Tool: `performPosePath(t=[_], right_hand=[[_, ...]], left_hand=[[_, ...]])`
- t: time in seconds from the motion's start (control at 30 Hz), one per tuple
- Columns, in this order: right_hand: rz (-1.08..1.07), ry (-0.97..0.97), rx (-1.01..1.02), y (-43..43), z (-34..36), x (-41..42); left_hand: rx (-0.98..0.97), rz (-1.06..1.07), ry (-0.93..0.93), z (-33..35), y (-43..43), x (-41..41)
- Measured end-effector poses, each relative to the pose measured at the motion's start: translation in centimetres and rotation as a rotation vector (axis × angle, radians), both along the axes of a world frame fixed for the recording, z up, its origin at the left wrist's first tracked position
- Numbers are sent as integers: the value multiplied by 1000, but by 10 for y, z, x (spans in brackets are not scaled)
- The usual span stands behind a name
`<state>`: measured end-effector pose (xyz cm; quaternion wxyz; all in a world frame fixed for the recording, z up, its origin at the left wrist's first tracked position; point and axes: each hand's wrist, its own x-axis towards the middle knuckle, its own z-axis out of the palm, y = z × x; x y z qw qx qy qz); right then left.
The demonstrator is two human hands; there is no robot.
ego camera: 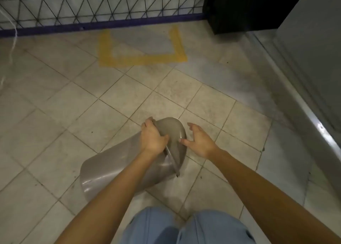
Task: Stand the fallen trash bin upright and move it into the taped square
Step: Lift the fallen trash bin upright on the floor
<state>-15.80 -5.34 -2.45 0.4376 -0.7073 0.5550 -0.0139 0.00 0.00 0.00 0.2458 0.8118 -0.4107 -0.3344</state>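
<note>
A grey plastic trash bin (118,168) lies on its side on the tiled floor in front of my knees, its domed lid end pointing away and right, its base toward the lower left. My left hand (153,138) grips the bin's rim at the lid end, fingers curled over the edge. To the right of the lid my right hand (200,142) is spread, its thumb just touching the lid's edge. The yellow taped square (142,60) is marked on the floor farther ahead, against the fence, with nothing inside it.
A black wire mesh fence (92,5) with a blue base rail runs along the far side. A dark cabinet (245,9) stands at the back right. A grey wall with a metal kerb (302,118) borders the right. A white cord (13,46) hangs at the far left.
</note>
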Motion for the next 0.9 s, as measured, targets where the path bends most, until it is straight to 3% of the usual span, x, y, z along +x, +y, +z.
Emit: performPosePath(t=[0.4,0.63,0.9], right_hand=[[-102,-119,78,7,-13,9],[-116,-122,69,10,-12,8],[-168,-211,75,8,-1,6]], left_hand=[[64,123,61,-9,-11,-2],[12,240,282,-6,-3,3],[-91,315,382,14,-5,25]])
